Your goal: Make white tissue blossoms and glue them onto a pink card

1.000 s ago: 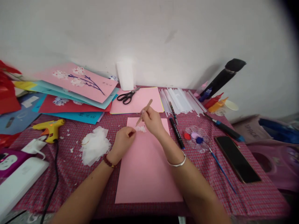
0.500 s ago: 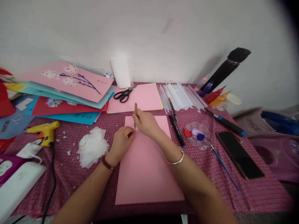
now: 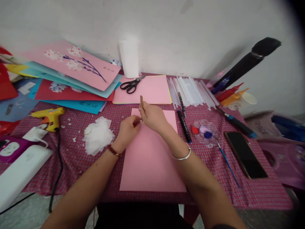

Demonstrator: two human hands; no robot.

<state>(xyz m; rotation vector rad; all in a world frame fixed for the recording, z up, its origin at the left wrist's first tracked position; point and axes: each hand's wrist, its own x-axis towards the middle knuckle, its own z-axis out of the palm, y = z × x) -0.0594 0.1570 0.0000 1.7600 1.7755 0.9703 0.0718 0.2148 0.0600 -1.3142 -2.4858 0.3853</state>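
Observation:
A sheet of pink paper (image 3: 152, 162) lies before me on the checked cloth. Over its upper part my right hand (image 3: 153, 117) is closed round a flat brown wooden craft stick (image 3: 141, 100), held upright. My left hand (image 3: 128, 129) is at the sheet's upper left, thumb and finger pinched together close to the stick's lower end. A tiny pale bit may be in that pinch; it is too small to name. To the left of my left hand is a heap of thin white paper pieces (image 3: 98, 135).
Left are a yellow glue gun (image 3: 50, 117), a power strip (image 3: 23, 175) and flower pictures (image 3: 78, 65). Behind are scissors (image 3: 131, 85) and glue sticks (image 3: 188, 90). Right are a black marker (image 3: 184, 127), a paint palette (image 3: 206, 133), a brush (image 3: 227, 162) and a phone (image 3: 245, 154).
The camera view has shifted, so the table appears a little higher. My left fingers have closed into a pinch near the stick's lower end. My right hand still holds the stick.

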